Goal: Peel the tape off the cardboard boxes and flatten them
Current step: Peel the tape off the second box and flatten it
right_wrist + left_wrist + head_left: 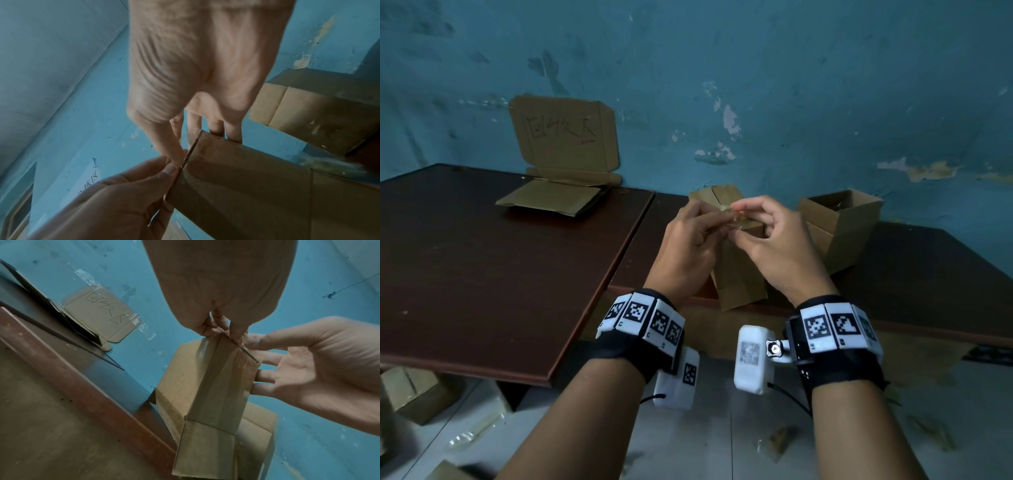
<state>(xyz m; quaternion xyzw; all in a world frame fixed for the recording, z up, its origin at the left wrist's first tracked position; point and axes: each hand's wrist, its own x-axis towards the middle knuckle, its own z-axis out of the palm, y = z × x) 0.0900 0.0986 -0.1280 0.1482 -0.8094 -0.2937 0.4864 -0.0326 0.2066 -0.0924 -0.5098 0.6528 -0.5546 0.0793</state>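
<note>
1. Head view, nearest: left hand (pixel 690 246) and right hand (pixel 777 246) meet at the top edge of a box (pixel 736 270), which stands upright at the near edge of the table (pixel 482 246); both hands sit just above it.
2. Left hand: thumb and fingers pinch the box's upper edge; right hand: thumb and forefinger pinch something thin at the same edge, probably tape (pixel 736 215), its other fingers spread behind the flap; the tape is clear and hard to make out.
3. Wrist views: box walls look glossy, so tape seems to run down the side and remains to be peeled.
4. Risks, as judged: the thin strip may tear short if pulled at a steep angle; it may lift the paper skin of the board; the light box may tip off the table edge if the left hand's pinch slackens.
5. Farther: an open box (pixel 842 229) stands right of the hands; flattened card (pixel 551 200) lies near the wall (pixel 791 85).
</note>
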